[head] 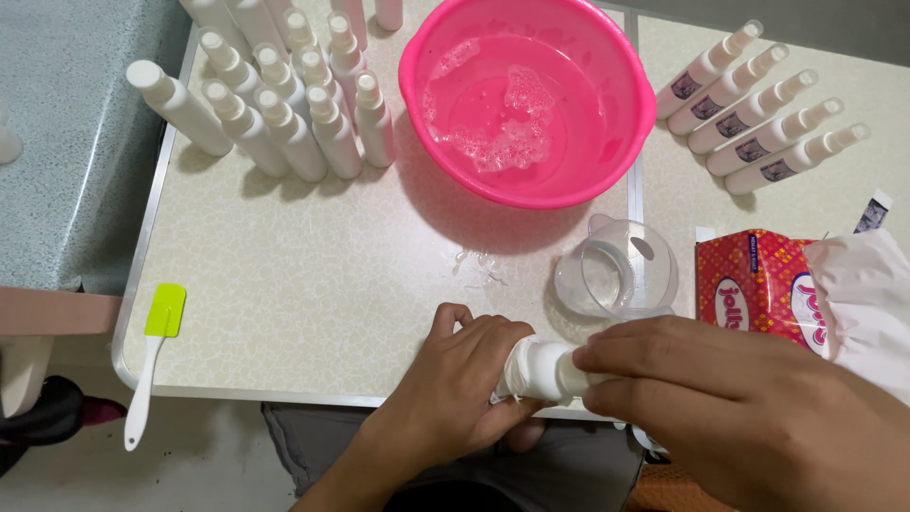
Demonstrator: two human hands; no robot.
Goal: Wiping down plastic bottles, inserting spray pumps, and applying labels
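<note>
I see both hands meeting at the table's (284,313) near edge, forearms coming in from below. The left hand (464,379) is curled, the right hand (720,398) lies flat across from the right. The pale table carries a pink basin (607,114) of soapy water, standing white bottles (284,104), a clear jug (616,275) and a red tissue box (749,284). The left hand is closed around a tissue (517,365) wrapping a white bottle (550,372); the right grips that bottle's other end.

Glossy pink plastic is gleaming on the basin (621,142), matt white plastic on the spray bottles (284,133), clear shiny plastic on the measuring jug (654,275), while the table (313,284) is showing a smooth, crackle-patterned laminate.
</note>
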